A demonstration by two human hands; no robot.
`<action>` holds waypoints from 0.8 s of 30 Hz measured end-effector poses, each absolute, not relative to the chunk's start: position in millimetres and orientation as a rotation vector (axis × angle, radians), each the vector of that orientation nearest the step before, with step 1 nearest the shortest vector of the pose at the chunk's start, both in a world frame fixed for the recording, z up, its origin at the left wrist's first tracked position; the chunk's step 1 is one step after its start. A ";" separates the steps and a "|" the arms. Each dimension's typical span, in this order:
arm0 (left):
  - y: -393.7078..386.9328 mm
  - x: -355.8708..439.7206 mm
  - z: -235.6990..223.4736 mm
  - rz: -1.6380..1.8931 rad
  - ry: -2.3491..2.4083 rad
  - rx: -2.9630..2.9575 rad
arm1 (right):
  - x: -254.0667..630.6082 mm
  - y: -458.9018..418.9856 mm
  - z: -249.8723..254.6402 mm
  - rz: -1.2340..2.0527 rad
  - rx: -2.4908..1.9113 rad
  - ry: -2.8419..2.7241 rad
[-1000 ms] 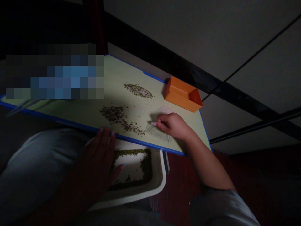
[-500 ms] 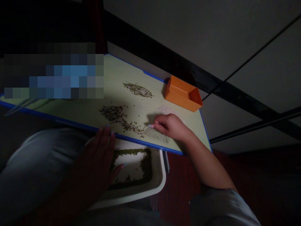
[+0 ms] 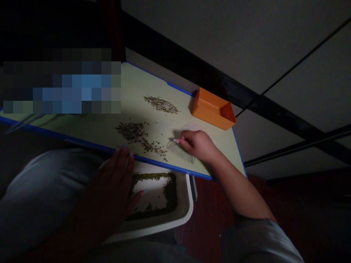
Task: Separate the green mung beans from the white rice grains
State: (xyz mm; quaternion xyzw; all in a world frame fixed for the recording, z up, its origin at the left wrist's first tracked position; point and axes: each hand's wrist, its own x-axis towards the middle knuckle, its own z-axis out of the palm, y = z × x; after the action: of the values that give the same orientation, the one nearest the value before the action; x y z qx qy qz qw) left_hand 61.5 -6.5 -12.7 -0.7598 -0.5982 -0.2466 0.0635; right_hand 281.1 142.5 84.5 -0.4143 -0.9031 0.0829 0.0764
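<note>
My right hand [image 3: 196, 144] is closed in a pinch on a clear protractor [image 3: 179, 151], whose curved, marked edge touches or hovers just over the pale tabletop [image 3: 219, 153]; I cannot tell which. Left of it lie loose small beans [image 3: 153, 147], trailing from a darker bean pile [image 3: 131, 130]. Farther back is a heap of greenish beans mixed with pale grains [image 3: 161, 105]. A faint whitish grain heap [image 3: 192, 126] shows behind my right hand. With fingers stretched out, my left hand [image 3: 117, 175] rests against the blue table edge, over a white tub [image 3: 189, 204].
An orange box [image 3: 211, 116] stands at the table's back right corner. Green beans [image 3: 171, 190] line the inside of the tub below the table edge. A blurred-out patch hides the left of the table. Pale cabinet panels [image 3: 274, 65] rise behind.
My right hand has shifted slightly away from me, and the protractor has tilted and moved a little with it. My left hand stays in place.
</note>
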 end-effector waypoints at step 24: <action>-5.8 60.8 -13.7 -0.724 -1.803 -2.291 | 297.9 148.6 91.2 0.767 -0.863 -2.831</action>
State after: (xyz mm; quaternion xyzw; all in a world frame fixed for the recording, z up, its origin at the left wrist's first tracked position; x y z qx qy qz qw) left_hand 60.8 -5.8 -13.7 -0.7609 -0.5988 -0.2403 0.0685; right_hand 297.9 148.6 91.2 -0.2822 -0.9251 0.2506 0.0423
